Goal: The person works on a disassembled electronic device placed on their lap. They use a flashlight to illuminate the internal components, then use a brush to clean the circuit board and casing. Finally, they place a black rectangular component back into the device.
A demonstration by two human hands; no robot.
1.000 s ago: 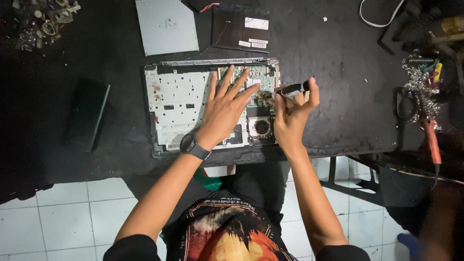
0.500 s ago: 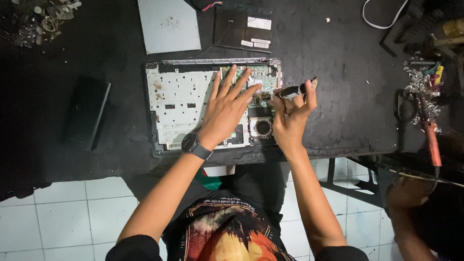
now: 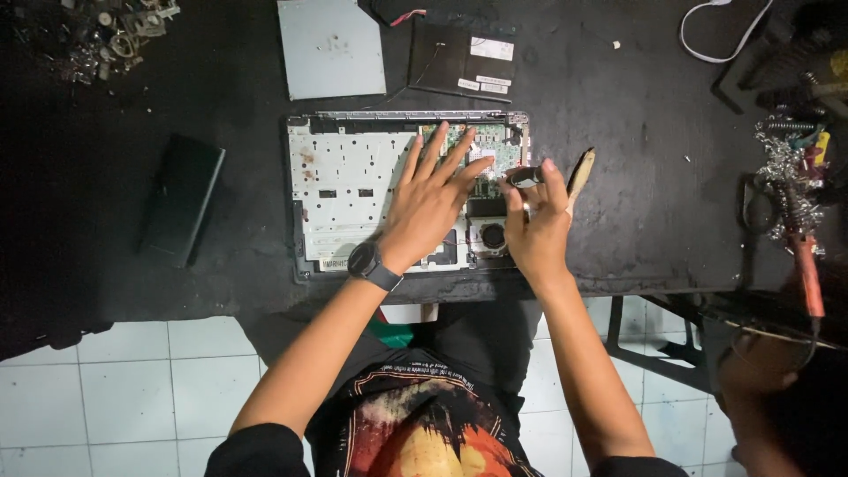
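Our left hand (image 3: 433, 199) lies flat with fingers spread on the opened laptop chassis (image 3: 353, 190), fingertips reaching onto the green circuit board (image 3: 495, 146) at its upper right corner. We wear a dark wristwatch (image 3: 367, 262) on that wrist. Our right hand (image 3: 537, 221) is closed around a screwdriver with a pale handle (image 3: 579, 172), thumb and forefinger pinching it near the shaft (the tip is hidden behind the fingers), just above the round cooling fan (image 3: 492, 237) set in the chassis. The chassis sits on the black desk (image 3: 654, 177), near its front edge, straight ahead of us.

Behind it lie a grey metal panel (image 3: 331, 46) and a dark flat board with white labels (image 3: 461, 60). To the left rests a black slab-shaped part (image 3: 181, 199), and a heap of small metal bits (image 3: 106, 31) fills the far left corner. At the right edge we see a soldering iron with an orange grip (image 3: 806, 269) and a white cable (image 3: 715, 40).
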